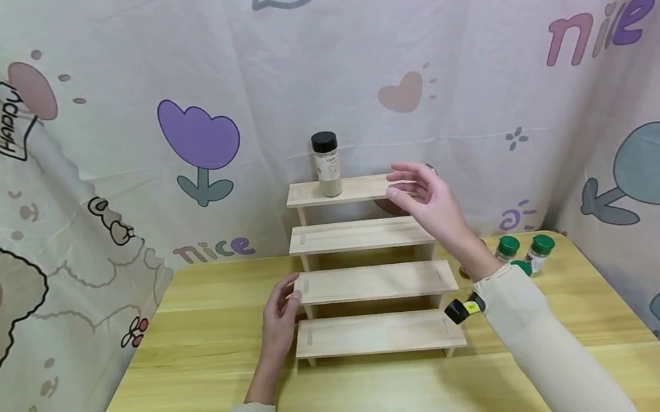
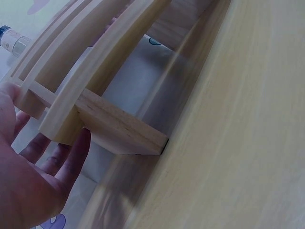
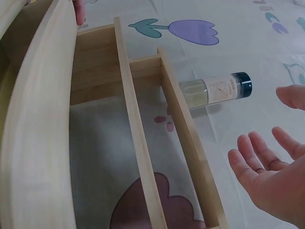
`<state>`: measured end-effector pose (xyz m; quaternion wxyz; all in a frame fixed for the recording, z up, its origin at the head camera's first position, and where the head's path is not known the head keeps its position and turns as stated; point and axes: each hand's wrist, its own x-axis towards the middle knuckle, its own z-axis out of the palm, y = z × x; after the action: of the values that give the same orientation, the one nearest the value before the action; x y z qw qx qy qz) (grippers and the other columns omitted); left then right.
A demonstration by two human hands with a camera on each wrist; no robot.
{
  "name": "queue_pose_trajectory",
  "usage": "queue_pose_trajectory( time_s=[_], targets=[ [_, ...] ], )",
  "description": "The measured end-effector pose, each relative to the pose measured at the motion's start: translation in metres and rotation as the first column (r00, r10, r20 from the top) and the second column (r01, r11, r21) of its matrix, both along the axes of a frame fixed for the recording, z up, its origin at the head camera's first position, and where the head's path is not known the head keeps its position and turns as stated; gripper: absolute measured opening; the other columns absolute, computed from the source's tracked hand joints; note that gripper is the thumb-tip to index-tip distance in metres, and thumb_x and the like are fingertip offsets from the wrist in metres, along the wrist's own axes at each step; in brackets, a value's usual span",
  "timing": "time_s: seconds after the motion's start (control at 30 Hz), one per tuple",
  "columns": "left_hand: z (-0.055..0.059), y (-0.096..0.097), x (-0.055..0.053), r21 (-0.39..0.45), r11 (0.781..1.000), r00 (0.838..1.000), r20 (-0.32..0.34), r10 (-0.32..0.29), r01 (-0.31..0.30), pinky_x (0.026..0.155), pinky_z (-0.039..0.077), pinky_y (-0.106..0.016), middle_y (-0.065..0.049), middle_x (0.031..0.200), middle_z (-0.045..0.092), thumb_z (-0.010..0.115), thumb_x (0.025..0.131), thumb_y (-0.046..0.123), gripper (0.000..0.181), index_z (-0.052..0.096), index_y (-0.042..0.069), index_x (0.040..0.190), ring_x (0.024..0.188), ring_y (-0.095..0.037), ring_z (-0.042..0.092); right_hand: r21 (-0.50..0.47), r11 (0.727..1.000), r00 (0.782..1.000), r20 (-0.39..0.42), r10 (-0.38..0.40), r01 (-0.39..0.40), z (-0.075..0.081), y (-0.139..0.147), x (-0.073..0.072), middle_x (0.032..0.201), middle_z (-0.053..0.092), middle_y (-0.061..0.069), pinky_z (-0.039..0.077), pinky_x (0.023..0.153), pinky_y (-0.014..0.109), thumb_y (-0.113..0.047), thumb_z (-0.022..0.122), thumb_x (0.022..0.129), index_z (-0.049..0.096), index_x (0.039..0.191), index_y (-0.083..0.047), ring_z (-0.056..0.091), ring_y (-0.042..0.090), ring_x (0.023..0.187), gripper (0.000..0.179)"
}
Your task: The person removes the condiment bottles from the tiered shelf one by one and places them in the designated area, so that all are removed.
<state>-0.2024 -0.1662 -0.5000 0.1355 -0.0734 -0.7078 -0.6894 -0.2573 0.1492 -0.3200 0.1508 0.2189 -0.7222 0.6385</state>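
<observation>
A four-tier wooden step rack (image 1: 374, 282) stands on the table. On its top tier, left of the middle, a clear spice jar (image 1: 328, 166) with a black lid and pale contents stands upright. My left hand (image 1: 279, 319) holds the rack's left end; in the left wrist view its fingers (image 2: 76, 152) reach round the end of a tier, with the thumb higher up. My right hand (image 1: 425, 192) is raised by the top tier's right end, fingers loosely bent and apart from the thumb, nothing between them. The right wrist view shows it apart from the jar (image 3: 217, 91).
Several green-lidded jars (image 1: 542, 246) stand on the table (image 1: 212, 352) to the rack's right, partly hidden by my right forearm. Behind the rack hangs a printed cloth (image 1: 271, 105), with more cloth at both sides.
</observation>
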Motion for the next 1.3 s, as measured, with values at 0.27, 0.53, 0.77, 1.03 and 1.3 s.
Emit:
queue_pose_trajectory(
  time_s=[0.27,0.53,0.77,1.03,1.3],
  targets=[
    [0.002,0.001,0.001,0.003,1.000,1.000,0.019,0.010,-0.010,0.092,0.051,-0.021,-0.016,0.136,0.060,0.055,0.105,0.006,0.036,0.060,0.007,0.141,0.116,-0.018,0.058,0.026,1.000,1.000,-0.014,-0.001,0.001,0.020,-0.020,-0.018,0.132,0.062,0.019,0.052,0.099,0.032,-0.021,0.074,0.096,0.058,0.140,-0.010,0.063,0.024,0.116,0.048],
    [0.000,0.000,0.001,0.005,1.000,1.000,0.009,-0.001,0.001,0.094,0.051,-0.021,-0.016,0.136,0.060,0.055,0.105,0.007,0.036,0.059,0.007,0.141,0.116,-0.016,0.058,0.040,0.999,1.000,-0.011,0.008,-0.008,0.041,-0.041,-0.036,0.129,0.064,0.014,0.049,0.102,0.037,-0.021,0.074,0.095,0.058,0.140,-0.009,0.061,0.025,0.117,0.049],
    [-0.001,0.000,0.000,-0.003,1.000,1.000,0.009,0.003,-0.003,0.094,0.050,-0.020,-0.015,0.136,0.060,0.055,0.106,0.008,0.036,0.059,0.008,0.141,0.117,-0.016,0.058,0.054,0.998,1.000,-0.016,0.026,-0.025,0.055,-0.058,-0.048,0.131,0.062,0.020,0.046,0.104,0.038,-0.020,0.073,0.096,0.055,0.142,-0.002,0.060,0.026,0.116,0.053],
    [-0.001,0.001,-0.001,-0.005,1.000,1.000,0.011,0.006,-0.006,0.095,0.051,-0.022,-0.013,0.137,0.060,0.056,0.105,0.007,0.036,0.060,0.010,0.140,0.119,-0.019,0.057,0.072,0.997,0.999,0.030,0.019,-0.022,0.066,-0.076,-0.062,0.131,0.063,0.015,0.046,0.104,0.033,-0.021,0.074,0.095,0.055,0.143,-0.003,0.059,0.026,0.121,0.054],
    [0.001,0.002,0.000,0.002,1.000,1.000,0.008,0.006,-0.006,0.094,0.051,-0.022,-0.014,0.137,0.059,0.056,0.105,0.007,0.036,0.059,0.008,0.141,0.118,-0.019,0.057,0.002,1.000,0.994,0.110,0.031,-0.031,0.071,-0.090,-0.070,0.129,0.063,0.015,0.048,0.101,0.029,-0.020,0.075,0.094,0.058,0.141,-0.001,0.061,0.025,0.119,0.053]
  ],
)
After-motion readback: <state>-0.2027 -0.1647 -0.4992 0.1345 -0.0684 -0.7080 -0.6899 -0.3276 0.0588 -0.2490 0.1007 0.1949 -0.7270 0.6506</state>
